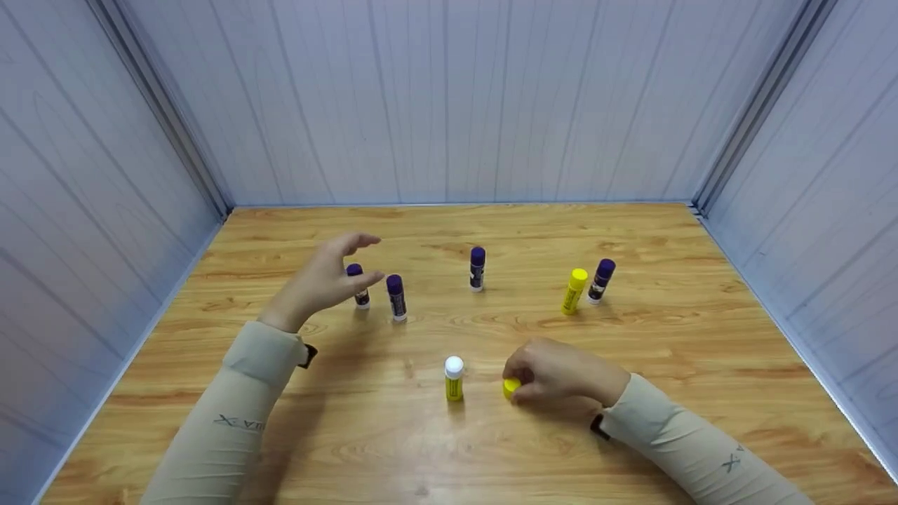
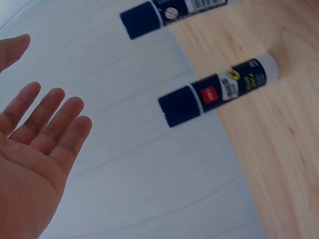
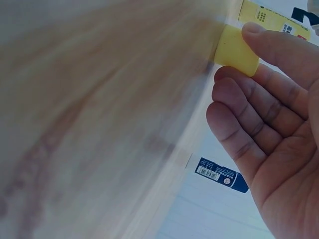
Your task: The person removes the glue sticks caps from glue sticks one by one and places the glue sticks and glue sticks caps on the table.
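Note:
The right hand (image 1: pixel 561 370) pinches a small yellow cap (image 1: pixel 511 388) at the tabletop; the right wrist view shows the cap (image 3: pixel 236 51) between thumb and fingertips. Just left of it stands an uncapped yellow glue stick (image 1: pixel 454 388) with its white top showing. The left hand (image 1: pixel 319 284), fingers apart and holding nothing, hovers by two dark-capped glue sticks, one partly behind it (image 1: pixel 362 298) and one to its right (image 1: pixel 397 298). In the left wrist view the left hand (image 2: pixel 40 144) is empty beside a dark-capped stick (image 2: pixel 219 89).
Farther back on the wooden table (image 1: pixel 421 228) stands a dark-capped stick (image 1: pixel 477 270). At the right, a capped yellow stick (image 1: pixel 574 292) stands beside another dark-capped one (image 1: pixel 601 282). Pale panel walls (image 1: pixel 449 105) enclose the table at the back and both sides.

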`<move>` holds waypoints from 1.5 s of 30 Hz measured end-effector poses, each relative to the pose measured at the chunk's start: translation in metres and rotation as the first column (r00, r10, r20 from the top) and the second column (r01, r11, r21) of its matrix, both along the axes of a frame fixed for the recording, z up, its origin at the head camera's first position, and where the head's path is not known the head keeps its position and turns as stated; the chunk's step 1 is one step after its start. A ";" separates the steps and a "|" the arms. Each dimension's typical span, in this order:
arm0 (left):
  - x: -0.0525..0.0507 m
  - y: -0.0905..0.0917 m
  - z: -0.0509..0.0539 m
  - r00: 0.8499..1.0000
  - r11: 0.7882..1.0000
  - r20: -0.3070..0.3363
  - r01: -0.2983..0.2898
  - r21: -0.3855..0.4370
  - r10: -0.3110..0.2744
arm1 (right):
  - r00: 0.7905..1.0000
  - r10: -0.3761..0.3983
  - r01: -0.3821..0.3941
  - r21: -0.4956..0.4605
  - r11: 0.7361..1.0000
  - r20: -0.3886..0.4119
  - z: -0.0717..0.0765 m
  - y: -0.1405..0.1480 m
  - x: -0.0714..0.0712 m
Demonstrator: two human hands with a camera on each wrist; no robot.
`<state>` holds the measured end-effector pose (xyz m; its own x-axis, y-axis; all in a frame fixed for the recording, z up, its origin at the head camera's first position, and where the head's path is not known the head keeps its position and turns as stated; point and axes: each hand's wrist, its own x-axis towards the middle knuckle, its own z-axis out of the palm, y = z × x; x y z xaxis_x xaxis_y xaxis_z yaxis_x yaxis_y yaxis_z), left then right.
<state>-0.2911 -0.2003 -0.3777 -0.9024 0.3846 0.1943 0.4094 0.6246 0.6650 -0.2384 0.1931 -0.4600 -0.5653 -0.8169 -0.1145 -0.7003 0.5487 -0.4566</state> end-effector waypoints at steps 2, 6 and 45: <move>-0.004 -0.005 -0.003 0.999 1.000 0.025 -0.022 0.000 0.022 | 1.000 -0.006 0.006 0.004 1.000 0.005 0.001 0.000 0.000; -0.011 -0.013 -0.011 0.997 0.999 0.060 -0.045 -0.007 0.045 | 1.000 -0.004 0.004 0.003 1.000 0.009 0.000 0.001 0.000; -0.039 -0.026 -0.061 0.919 0.973 0.320 -0.208 -0.101 0.230 | 1.000 0.001 -0.001 0.019 1.000 0.000 0.001 0.000 0.000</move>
<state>-0.3300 -0.2263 -0.4387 -0.9744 0.1719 -0.1446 0.0239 0.7195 0.6940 -0.2385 0.1933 -0.4592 -0.5642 -0.8153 -0.1304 -0.7009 0.5564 -0.4463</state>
